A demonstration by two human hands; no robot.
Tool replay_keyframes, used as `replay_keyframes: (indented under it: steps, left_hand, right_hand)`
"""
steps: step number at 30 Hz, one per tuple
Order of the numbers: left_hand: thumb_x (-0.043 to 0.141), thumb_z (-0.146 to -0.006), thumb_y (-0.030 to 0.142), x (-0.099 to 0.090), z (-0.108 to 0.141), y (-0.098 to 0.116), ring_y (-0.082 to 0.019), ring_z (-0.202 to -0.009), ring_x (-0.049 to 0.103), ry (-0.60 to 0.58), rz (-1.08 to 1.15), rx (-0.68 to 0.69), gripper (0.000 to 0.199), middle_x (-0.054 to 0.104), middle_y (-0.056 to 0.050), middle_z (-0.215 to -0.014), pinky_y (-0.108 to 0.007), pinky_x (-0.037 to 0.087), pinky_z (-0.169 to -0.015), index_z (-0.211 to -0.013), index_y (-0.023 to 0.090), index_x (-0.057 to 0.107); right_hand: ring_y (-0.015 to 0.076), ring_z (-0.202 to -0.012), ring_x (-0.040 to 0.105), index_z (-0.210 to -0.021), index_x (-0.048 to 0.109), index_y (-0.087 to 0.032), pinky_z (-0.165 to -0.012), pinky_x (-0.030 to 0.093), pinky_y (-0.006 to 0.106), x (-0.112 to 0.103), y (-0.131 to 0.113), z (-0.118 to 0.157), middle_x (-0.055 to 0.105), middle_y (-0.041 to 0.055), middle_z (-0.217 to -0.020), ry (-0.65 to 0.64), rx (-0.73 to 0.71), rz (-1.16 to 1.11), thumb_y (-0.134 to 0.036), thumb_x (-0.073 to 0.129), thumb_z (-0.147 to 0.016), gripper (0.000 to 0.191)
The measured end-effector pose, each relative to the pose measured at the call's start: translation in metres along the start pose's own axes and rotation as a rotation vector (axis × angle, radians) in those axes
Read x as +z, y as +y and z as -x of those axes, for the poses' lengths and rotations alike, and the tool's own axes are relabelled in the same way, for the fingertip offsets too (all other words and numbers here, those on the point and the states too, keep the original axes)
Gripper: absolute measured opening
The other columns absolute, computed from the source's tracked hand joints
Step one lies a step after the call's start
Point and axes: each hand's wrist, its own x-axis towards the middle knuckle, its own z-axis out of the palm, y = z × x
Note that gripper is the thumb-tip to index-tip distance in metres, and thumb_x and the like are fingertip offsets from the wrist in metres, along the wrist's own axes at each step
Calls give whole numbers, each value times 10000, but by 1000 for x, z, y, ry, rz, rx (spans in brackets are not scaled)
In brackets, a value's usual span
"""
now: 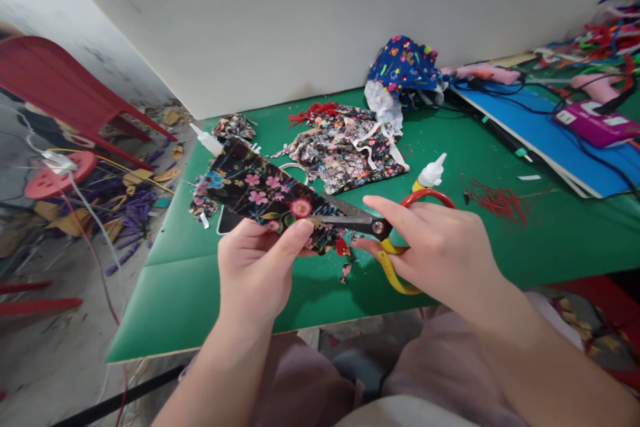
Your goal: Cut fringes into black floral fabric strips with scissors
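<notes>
A piece of black floral fabric (pixel 258 197) is pinched between the thumb and fingers of my left hand (pixel 260 273), raised over the near part of the green table. My right hand (pixel 433 250) grips a pair of scissors (pixel 379 227) with one red and one yellow handle. The scissor blades point left and are parted, with the fabric's right end between them. A small scrap (pixel 346 271) hangs at the fabric's lower right edge. Farther back lies a pile of the same floral cloth (pixel 340 153) with white strips on it.
White-capped glue bottles (pixel 431 173) (pixel 207 140) stand right and left. Red thread (pixel 495 200) lies right, near a blue folder (pixel 535 133), a purple device (pixel 595 123) and cables. Blue patterned cloth (pixel 405 67) is at the back. The table (pixel 170 307) meets a white panel.
</notes>
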Motion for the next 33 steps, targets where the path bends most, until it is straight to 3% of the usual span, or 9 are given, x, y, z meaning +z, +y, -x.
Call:
replay_keyframes:
  steps: [26, 33]
  left_hand:
    - [844, -545, 258, 3, 0, 4, -85, -423, 607, 13, 33, -62, 175, 687, 45, -579, -141, 518, -382, -638, 216, 701]
    - [815, -604, 264, 1, 1, 2, -103, -484, 628, -25, 23, -38, 153, 689, 31, -608, -188, 547, -453, -672, 201, 695]
  right_hand:
    - [106, -441, 490, -1011, 705, -189, -453, 255, 258, -1, -3, 0, 542, -26, -457, 9, 9, -13, -483, 539, -825, 386]
    - [110, -437, 503, -1002, 713, -186, -445, 257, 262, -1, -3, 0, 542, -26, -454, 21, 1, 1, -503, 540, -824, 401]
